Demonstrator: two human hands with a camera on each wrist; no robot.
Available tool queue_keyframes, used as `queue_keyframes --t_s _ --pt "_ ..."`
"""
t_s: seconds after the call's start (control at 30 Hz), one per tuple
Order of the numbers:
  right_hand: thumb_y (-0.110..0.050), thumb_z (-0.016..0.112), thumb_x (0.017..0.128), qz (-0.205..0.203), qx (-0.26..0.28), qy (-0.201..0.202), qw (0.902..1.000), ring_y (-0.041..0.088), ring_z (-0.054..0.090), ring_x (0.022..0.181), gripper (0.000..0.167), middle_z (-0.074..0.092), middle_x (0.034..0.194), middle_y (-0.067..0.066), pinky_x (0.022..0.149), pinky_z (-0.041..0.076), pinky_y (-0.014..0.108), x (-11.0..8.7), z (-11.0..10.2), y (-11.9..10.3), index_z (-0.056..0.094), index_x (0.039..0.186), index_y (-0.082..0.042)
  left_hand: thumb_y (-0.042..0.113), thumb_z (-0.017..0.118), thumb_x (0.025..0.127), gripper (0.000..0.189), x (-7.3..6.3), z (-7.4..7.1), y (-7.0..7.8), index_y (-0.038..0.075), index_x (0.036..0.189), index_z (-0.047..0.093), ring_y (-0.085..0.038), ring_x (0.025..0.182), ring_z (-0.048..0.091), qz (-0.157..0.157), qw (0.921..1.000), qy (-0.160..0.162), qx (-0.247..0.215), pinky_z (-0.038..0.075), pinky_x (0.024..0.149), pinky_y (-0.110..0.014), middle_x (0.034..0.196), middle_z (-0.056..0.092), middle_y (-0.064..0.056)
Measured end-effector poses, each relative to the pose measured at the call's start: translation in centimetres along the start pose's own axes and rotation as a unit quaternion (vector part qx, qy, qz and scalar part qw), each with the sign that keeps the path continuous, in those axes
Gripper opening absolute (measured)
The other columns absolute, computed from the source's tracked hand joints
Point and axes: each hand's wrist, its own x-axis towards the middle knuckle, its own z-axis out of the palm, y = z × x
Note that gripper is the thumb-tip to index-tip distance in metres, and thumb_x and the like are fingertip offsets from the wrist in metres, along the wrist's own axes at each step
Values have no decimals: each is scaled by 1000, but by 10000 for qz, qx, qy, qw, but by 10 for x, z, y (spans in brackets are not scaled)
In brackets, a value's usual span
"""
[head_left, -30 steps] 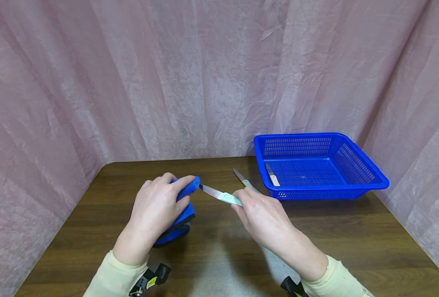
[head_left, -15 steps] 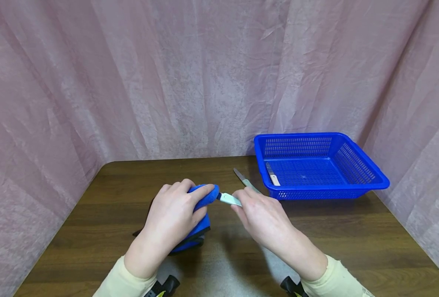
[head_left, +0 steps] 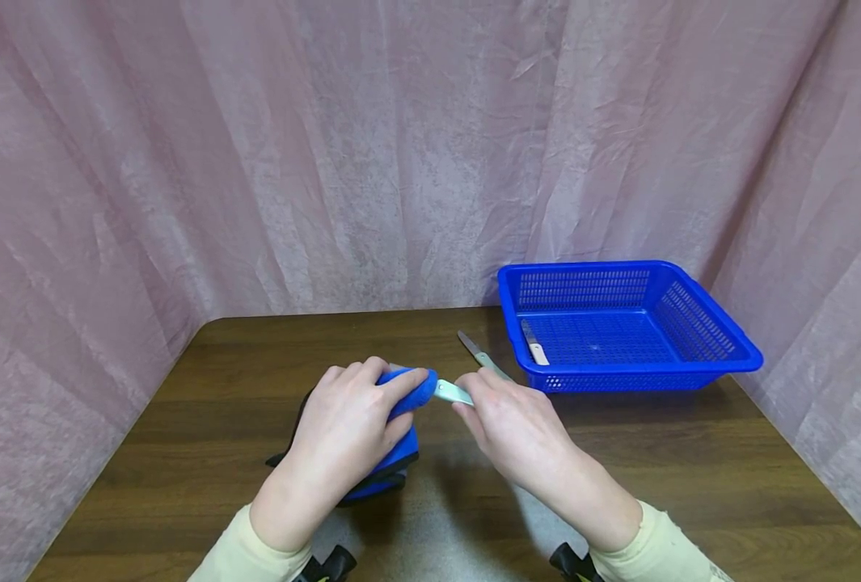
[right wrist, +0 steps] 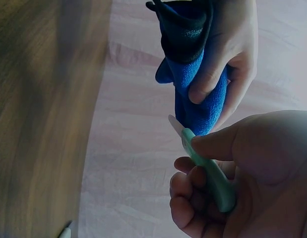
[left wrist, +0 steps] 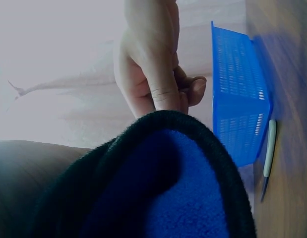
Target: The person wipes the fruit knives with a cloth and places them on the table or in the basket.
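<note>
Cloth (right wrist: 186, 79) moved right, in left hand (head_left: 352, 414); knife (head_left: 453, 392) in right hand (head_left: 519, 414)

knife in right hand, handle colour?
The handle is mint green, clearest in the right wrist view.

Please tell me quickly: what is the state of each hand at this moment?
Left hand: closed, holding the blue cloth with black edging.
Right hand: closed, holding the knife by its mint-green handle.
</note>
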Motion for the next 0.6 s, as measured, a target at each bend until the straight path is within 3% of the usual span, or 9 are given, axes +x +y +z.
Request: queue_keyframes --t_s 0.6 --pt "-19 82 102 -7 -21 52 10000 11 58 67 15 67 93 -3 52 48 30 0 -1 -1 72 109 -10 21 88 88 41 -1 0 -4 27 128 83 -26 79 71 -132 9999 -65 -19 56 71 -45 99 75 -7"
